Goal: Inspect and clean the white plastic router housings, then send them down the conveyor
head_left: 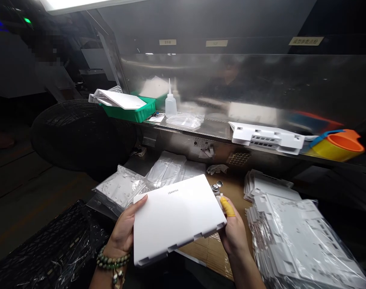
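The cover [177, 218] (white, logo up) was gripped by left hand [124, 233] and right hand [233, 233] above the cardboard [213, 251].

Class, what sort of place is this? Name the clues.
Probably an electronics assembly or packing station: both hands hold a white plastic cover, stacks of bagged white parts lie beside it, and a steel shelf carries more parts.

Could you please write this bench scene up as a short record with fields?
left hand: left hand grips the left edge of the white cover panel
right hand: right hand holds its right edge; yellow finger cot on one finger
panel: tilted, logo side up
right of hands: bagged stack of white parts
shelf: green bin, squeeze bottle, orange and yellow cups
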Action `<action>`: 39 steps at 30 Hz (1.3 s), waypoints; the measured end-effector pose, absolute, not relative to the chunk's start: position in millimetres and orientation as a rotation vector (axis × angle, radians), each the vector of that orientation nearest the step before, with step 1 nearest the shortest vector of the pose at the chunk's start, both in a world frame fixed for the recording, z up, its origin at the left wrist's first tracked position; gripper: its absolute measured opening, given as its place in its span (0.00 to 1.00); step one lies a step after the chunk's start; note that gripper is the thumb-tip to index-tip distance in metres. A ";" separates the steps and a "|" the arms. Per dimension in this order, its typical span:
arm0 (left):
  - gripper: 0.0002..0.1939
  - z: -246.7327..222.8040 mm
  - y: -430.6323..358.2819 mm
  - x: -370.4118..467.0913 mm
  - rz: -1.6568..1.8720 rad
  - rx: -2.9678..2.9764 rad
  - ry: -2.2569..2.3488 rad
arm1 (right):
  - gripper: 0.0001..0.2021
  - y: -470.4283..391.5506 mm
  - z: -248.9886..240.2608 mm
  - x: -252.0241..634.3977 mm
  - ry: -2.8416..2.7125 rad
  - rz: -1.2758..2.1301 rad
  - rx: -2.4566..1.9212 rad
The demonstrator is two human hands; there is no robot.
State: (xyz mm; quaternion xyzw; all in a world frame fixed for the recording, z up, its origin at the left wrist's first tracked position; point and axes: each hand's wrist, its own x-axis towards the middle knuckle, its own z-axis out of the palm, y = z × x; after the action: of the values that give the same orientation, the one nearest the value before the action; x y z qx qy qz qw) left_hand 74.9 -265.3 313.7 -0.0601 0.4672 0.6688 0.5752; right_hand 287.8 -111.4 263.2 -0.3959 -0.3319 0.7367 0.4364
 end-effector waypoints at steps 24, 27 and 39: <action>0.03 311.6 -246.4 92.5 1.615 1.244 1.493 | 0.19 -95.2 298.1 323.5 -0.810 1.964 -0.812; 0.03 313.1 -244.7 94.1 1.628 1.194 1.454 | 0.18 -94.3 297.7 323.3 -0.798 1.973 -0.828; 0.05 312.4 -251.0 87.6 1.543 1.269 1.446 | 0.16 -94.6 291.0 320.9 -0.787 1.942 -0.943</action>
State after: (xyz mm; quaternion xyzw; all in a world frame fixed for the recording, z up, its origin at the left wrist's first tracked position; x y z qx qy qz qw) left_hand 87.6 -251.0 312.4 0.4856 0.5533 0.5903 0.3310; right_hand 320.9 -94.6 291.0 -0.3745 -0.3124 0.7711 0.4093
